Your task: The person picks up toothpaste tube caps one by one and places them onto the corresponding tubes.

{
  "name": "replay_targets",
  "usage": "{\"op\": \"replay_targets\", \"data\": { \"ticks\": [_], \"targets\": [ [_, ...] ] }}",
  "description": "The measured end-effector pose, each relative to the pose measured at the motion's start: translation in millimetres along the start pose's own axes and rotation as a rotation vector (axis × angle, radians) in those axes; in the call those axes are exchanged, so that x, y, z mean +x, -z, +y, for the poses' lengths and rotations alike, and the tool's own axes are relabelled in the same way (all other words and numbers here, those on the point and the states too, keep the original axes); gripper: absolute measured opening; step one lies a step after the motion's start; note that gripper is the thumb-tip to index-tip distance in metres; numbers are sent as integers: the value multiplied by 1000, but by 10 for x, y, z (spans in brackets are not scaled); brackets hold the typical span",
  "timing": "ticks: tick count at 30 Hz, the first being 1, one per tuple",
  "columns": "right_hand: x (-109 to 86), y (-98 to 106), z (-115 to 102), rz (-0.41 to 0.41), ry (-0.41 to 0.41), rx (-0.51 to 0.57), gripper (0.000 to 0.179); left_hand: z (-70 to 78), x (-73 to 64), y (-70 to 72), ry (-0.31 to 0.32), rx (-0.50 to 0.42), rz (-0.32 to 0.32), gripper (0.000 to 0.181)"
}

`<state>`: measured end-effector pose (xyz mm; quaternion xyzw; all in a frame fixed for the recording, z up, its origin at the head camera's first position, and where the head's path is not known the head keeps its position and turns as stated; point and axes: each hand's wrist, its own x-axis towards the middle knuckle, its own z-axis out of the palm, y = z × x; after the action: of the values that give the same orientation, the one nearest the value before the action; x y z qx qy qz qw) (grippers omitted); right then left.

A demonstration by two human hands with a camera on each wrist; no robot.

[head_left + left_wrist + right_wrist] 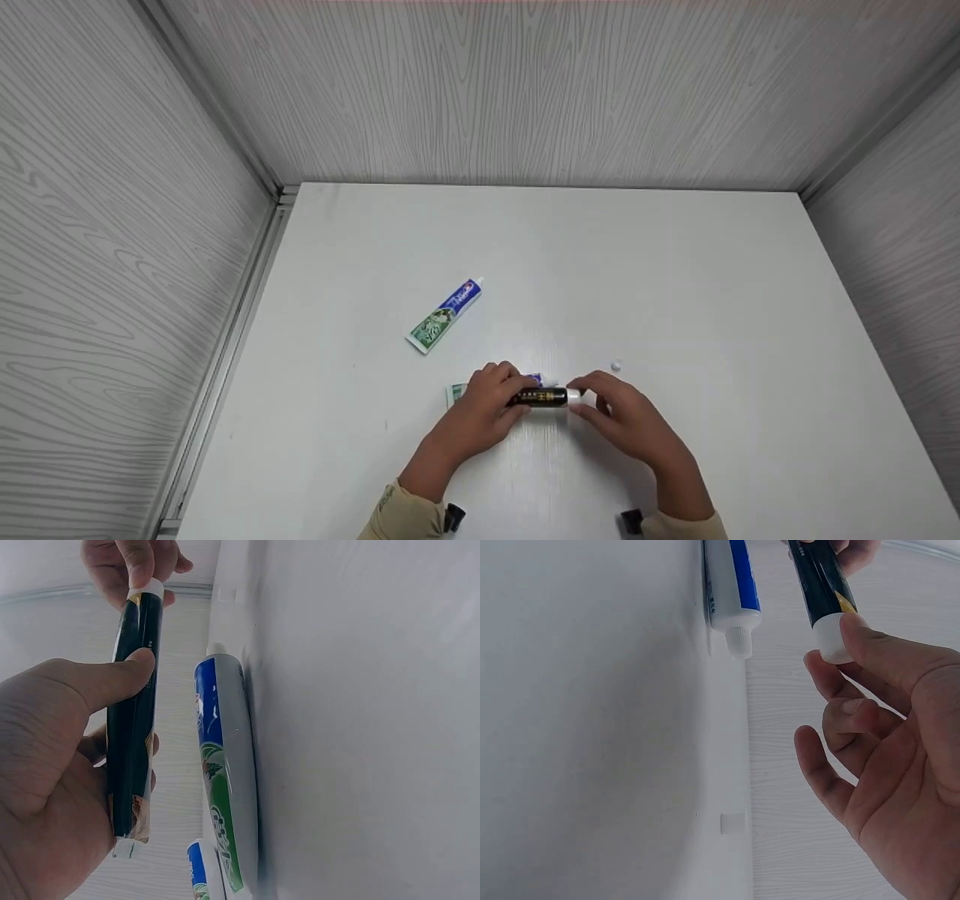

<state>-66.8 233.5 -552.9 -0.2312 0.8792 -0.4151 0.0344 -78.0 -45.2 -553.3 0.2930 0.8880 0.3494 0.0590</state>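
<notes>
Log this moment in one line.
Left hand: grips black tube | Right hand: pinches its white cap | Table: two blue-green tubes, small white piece

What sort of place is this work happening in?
Probably a purpose-built work booth: a white table, grey wood-grain panels on three sides, and grey framing along the table's left edge.

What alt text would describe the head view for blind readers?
A person's left hand grips a gold-lettered black tube while the right hand pinches its white cap. On the white table lie two toothpaste tubes in blue and green, one partly hidden by the left hand, and a small white object.
</notes>
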Motion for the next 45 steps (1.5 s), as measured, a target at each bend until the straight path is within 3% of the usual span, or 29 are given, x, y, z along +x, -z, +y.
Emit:
{"op": "replay_targets", "data": {
  "ticks": [16,29,34,45],
  "targets": [
    [15,10,-1,66,-3,9,32,-72,27,55,-12,7,50,35],
    [16,22,52,132,-84,-77,29,-247,102,69,62,32,66,32],
    [15,4,120,183,-135,-143,30,-312,117,75,78,39,85,33],
    [-3,3,166,282,-193,-176,27,-455,215,75,124,92,121,30]
  ]
}}
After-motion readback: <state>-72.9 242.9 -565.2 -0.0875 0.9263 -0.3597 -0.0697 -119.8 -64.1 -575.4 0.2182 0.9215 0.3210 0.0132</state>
